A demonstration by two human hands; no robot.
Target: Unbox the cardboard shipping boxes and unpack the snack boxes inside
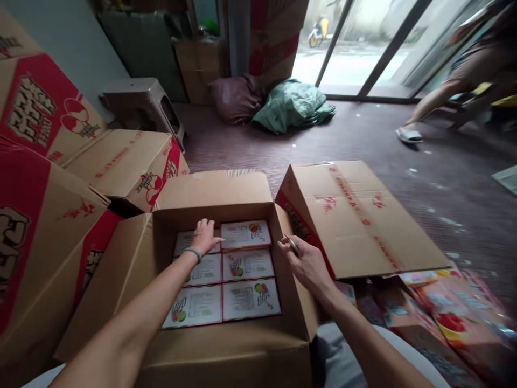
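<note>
Six small printed boxes lie flat in an open carton, two columns by three rows, pale faces up, fruit pictures on several; the carton stands right before the worker, flaps folded outward.

Left hand reaches in over the back-left box, thumb spread toward the back-right box, fingers loosely bent; no grip on anything that I can see; from here I cannot tell whether the fingertips touch cardboard; a greenish band circles that wrist.

Right hand hovers by the carton's right wall, thumb and fingers pinching a small slim object, too small to make out.

Just right of it, a taped carton with red print; pink packages beside and partly under it; on the left, more red-and-brown cartons, one taped along the top; behind these, a plastic stool.

Farther off, a green bag slumps against a brownish sack; near the glass doors, another person's slippered foot.
</note>
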